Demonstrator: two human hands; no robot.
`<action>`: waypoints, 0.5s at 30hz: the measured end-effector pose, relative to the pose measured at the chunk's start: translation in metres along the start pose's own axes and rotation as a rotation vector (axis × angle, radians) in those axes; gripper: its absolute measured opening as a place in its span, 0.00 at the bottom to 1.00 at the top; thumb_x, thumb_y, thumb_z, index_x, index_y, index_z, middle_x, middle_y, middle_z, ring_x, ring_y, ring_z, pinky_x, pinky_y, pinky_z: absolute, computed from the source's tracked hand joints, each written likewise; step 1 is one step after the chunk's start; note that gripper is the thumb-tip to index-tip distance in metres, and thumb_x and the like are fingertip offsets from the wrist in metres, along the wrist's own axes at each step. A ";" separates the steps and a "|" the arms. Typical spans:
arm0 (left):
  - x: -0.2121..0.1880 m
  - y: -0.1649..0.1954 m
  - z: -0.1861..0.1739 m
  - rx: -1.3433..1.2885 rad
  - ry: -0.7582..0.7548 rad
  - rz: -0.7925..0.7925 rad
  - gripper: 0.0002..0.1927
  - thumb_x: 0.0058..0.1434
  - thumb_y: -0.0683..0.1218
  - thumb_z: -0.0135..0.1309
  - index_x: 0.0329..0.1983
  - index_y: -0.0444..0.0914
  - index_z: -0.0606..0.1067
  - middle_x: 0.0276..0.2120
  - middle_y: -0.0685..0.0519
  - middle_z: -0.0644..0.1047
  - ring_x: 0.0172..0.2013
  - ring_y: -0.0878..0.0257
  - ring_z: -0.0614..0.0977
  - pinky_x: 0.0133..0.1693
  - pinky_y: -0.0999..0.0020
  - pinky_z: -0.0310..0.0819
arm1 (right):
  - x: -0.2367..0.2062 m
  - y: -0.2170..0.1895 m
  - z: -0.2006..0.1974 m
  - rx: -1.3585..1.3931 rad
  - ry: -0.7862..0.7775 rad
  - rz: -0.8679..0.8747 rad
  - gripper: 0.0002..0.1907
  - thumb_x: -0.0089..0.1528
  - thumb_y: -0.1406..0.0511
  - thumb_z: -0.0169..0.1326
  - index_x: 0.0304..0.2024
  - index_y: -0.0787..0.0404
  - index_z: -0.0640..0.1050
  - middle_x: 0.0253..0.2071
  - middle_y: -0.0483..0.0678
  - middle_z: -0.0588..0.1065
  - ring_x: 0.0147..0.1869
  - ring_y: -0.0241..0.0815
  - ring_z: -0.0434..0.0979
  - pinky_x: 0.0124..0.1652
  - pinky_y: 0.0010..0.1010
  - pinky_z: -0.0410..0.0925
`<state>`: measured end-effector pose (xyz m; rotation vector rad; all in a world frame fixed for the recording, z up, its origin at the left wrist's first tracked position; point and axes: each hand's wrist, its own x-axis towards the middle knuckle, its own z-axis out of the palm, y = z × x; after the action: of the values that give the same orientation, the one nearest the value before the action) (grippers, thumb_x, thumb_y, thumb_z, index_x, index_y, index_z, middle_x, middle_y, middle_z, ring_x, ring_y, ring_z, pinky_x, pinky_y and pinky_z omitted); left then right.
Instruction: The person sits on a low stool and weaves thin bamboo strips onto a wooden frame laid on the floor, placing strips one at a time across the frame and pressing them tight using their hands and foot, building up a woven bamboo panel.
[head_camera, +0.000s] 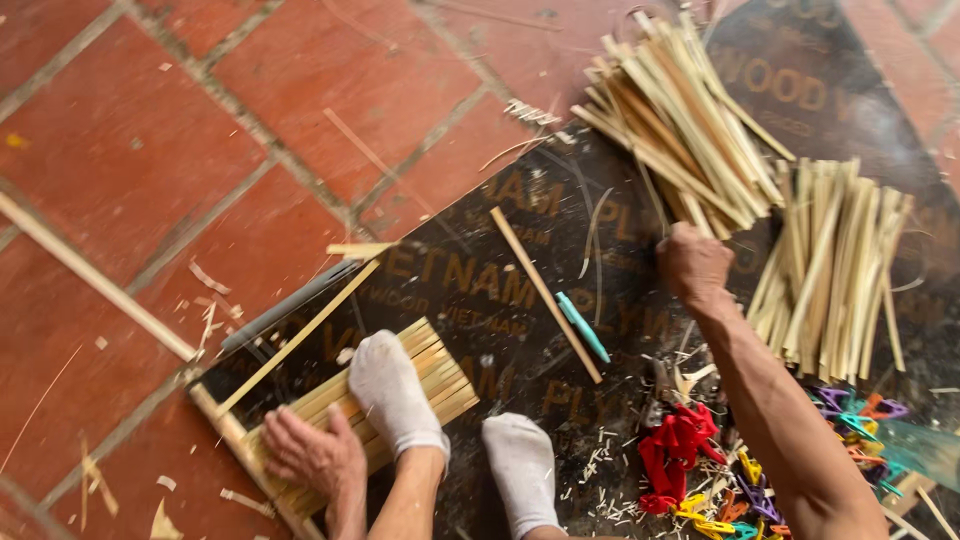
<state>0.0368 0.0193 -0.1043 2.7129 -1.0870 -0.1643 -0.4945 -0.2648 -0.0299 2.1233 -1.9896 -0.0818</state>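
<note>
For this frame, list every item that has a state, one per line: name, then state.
left hand: pressed flat on the woven mat, nothing gripped.
right hand: closed on strips at the near bundle's base.
woven mat: flat, pinned under a socked foot.
near bundle: loose, fanned, lying down.
far bundle: loose, untouched.
teal pen: lying free on the dark board.
single strip: lying loose.
</note>
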 end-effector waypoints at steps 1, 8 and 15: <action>0.003 0.003 0.002 0.038 -0.003 -0.021 0.45 0.64 0.63 0.52 0.77 0.34 0.56 0.77 0.37 0.53 0.76 0.42 0.50 0.69 0.32 0.39 | -0.001 -0.004 -0.001 0.084 0.050 0.037 0.10 0.66 0.62 0.55 0.32 0.61 0.77 0.28 0.53 0.77 0.30 0.49 0.78 0.28 0.39 0.69; 0.027 -0.001 0.014 0.032 0.202 0.142 0.41 0.61 0.61 0.56 0.69 0.32 0.63 0.71 0.36 0.60 0.72 0.40 0.57 0.69 0.35 0.43 | 0.015 -0.126 -0.026 1.556 -0.070 0.141 0.12 0.73 0.68 0.55 0.58 0.64 0.80 0.44 0.43 0.78 0.44 0.28 0.74 0.45 0.21 0.68; 0.052 -0.019 0.012 -0.059 0.137 0.179 0.42 0.67 0.63 0.49 0.74 0.31 0.58 0.75 0.38 0.56 0.75 0.44 0.54 0.72 0.38 0.39 | 0.041 -0.336 -0.055 1.120 -0.490 -0.651 0.10 0.64 0.66 0.60 0.46 0.62 0.84 0.34 0.47 0.76 0.36 0.40 0.74 0.36 0.32 0.68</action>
<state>0.0849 -0.0048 -0.1214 2.5177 -1.2541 0.0180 -0.1522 -0.2808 -0.0409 3.7061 -1.5711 0.5949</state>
